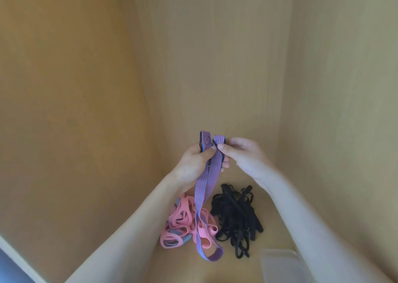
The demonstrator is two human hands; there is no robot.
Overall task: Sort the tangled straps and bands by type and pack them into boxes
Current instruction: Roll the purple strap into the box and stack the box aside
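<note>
Head: striped strap (202, 188) pinched between hands (192, 164) (243, 155), probably folded.

This looks like a plain indoor nook, most likely in a home or a small storeroom; which of the two cannot be told. Light wood-grain panels (215, 67) rise behind the bench (181, 267) and on both sides of it, closing it in like a cupboard or alcove. Pink bands (183, 218) and black straps (234, 216) lie heaped on the bench, and a pale plastic box (280, 263) sits at its near right corner.
</note>
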